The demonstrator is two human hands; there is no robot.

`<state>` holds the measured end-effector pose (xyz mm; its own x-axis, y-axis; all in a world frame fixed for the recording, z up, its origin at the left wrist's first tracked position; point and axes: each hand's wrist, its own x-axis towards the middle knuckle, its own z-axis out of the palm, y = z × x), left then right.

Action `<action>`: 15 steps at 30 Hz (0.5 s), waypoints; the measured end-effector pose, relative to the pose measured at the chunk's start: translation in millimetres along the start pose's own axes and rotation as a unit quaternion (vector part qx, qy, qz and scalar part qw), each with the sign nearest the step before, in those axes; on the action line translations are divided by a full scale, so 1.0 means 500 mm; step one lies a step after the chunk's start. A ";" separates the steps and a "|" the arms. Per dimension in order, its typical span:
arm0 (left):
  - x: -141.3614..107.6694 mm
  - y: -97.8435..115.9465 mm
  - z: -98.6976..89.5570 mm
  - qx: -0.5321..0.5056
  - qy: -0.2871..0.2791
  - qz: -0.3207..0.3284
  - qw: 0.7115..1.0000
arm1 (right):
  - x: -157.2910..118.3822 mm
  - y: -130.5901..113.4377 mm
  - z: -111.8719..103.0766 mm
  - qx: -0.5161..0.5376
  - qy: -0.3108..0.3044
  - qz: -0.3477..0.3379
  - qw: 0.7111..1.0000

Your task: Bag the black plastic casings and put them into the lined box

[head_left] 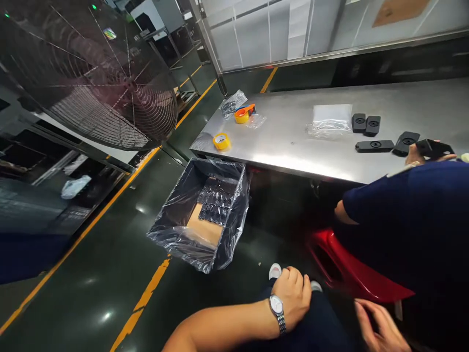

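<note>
My left hand, with a watch on its wrist, rests over my dark-clothed lap with its fingers curled; whether anything is inside them is hidden. At the lower right edge my right hand has its thumb and fingers slightly apart, and nothing shows between them. Ahead of my left hand, a lined bin stands on the floor, holding plastic-wrapped black parts and brown cardboard. Several black blocks lie on the metal table, beside a stack of clear plastic bags.
A person in dark blue sits on a red stool at the right, holding a black part. Yellow tape and an orange tape dispenser lie at the table's left end. A large fan stands at the left.
</note>
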<state>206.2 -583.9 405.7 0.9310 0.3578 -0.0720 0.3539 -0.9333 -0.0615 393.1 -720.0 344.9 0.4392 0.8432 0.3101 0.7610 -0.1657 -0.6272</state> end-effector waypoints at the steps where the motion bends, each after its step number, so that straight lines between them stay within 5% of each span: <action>1: 0.000 -0.015 0.001 -0.002 0.005 -0.009 1.000 | 0.017 -0.022 0.018 0.015 -0.021 -0.029 0.999; 6: 0.034 -0.079 0.003 -0.018 0.027 -0.048 0.998 | 0.122 -0.117 0.055 0.090 -0.085 -0.089 0.988; 11: 0.112 -0.152 0.025 -0.040 0.031 -0.088 0.995 | 0.255 -0.166 0.088 0.151 -0.120 -0.062 0.979; 15: 0.190 -0.227 0.048 -0.122 -0.036 -0.182 0.975 | 0.370 -0.184 0.138 0.178 -0.122 -0.037 0.976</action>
<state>252.3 -443.3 381.8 0.7336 0.6605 -0.1598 0.6792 -0.7199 0.1426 371.2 -513.4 410.8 0.2307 0.9497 0.2120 0.5533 0.0512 -0.8314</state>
